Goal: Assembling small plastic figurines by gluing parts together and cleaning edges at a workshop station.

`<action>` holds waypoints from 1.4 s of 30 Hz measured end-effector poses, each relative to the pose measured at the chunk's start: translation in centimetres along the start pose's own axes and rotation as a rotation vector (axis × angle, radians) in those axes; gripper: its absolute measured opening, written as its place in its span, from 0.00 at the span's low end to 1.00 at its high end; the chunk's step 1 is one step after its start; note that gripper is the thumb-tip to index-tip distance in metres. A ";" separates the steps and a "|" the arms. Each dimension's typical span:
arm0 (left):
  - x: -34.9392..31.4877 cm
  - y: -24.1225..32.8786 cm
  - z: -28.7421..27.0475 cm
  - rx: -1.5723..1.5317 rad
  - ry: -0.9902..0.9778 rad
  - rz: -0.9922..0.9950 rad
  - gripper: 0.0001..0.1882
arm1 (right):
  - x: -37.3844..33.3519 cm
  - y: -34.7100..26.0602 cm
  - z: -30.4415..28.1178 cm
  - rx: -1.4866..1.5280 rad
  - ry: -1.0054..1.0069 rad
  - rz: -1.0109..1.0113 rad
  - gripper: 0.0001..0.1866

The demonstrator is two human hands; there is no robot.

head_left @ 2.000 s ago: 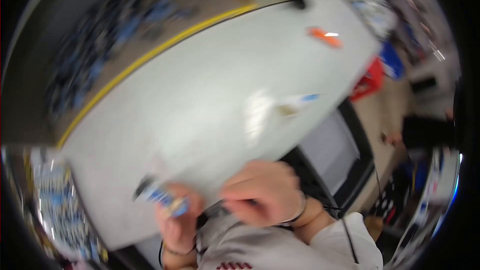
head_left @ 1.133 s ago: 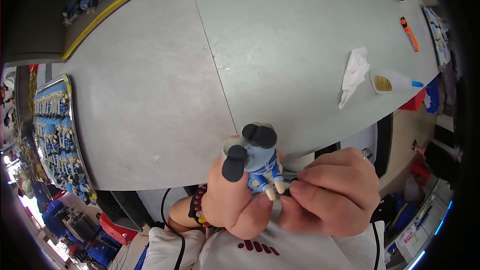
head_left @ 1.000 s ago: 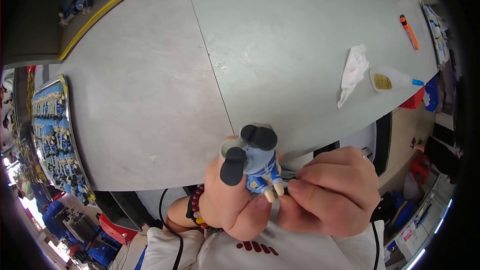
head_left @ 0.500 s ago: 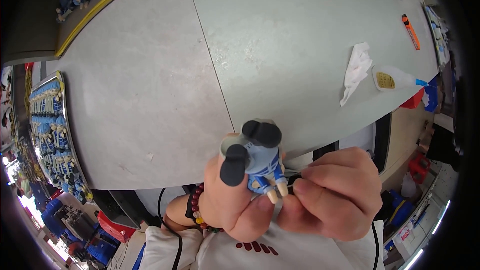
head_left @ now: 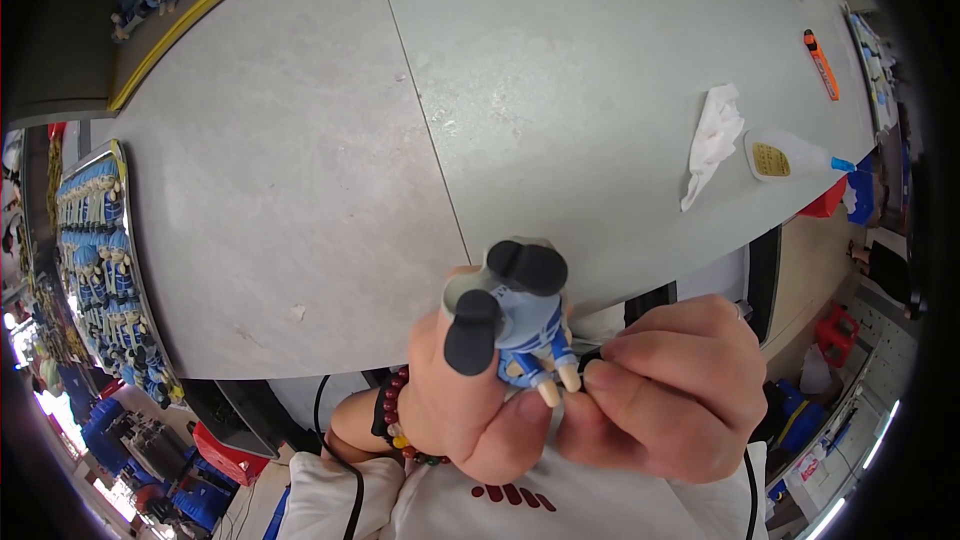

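Observation:
My left hand (head_left: 455, 410), with a beaded bracelet at its wrist, is closed around a small toy figurine (head_left: 527, 318). The figurine has a blue and pale grey body, black shoe-like soles turned up toward me and skin-toned little arms pointing down. Right beside it, my right hand (head_left: 685, 390) is closed in a pinch, its fingertips close to the figurine's little arms. A bit of something dark and thin shows between those fingertips. Its kind is hidden by the fingers.
On the grey table (head_left: 300, 140) lie a crumpled white tissue (head_left: 714, 145), a clear squeeze bottle (head_left: 790, 157) with a blue tip and an orange cutter (head_left: 821, 65). A tray of similar figurines (head_left: 105, 280) stands at the left; more sit behind a yellow edge (head_left: 190, 30) at far left.
The figurine has shifted very slightly to the right in my left hand. My right hand keeps its pinch in nearly the same place.

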State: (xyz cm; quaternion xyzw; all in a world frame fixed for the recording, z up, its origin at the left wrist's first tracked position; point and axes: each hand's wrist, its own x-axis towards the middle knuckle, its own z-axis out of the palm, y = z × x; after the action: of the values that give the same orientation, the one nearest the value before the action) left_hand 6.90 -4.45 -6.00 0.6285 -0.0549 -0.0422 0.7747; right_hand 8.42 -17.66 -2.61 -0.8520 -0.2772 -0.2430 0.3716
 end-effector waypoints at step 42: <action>-0.1 -0.3 -0.2 -0.009 -0.005 0.030 0.22 | 0.0 -0.6 0.1 -0.073 -0.006 0.056 0.07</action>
State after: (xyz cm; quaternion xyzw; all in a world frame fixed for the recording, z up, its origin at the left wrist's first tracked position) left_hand 6.85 -4.32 -6.38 0.6240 -0.0659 -0.0325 0.7780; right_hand 8.02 -17.25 -2.37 -0.8732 -0.2454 -0.2400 0.3461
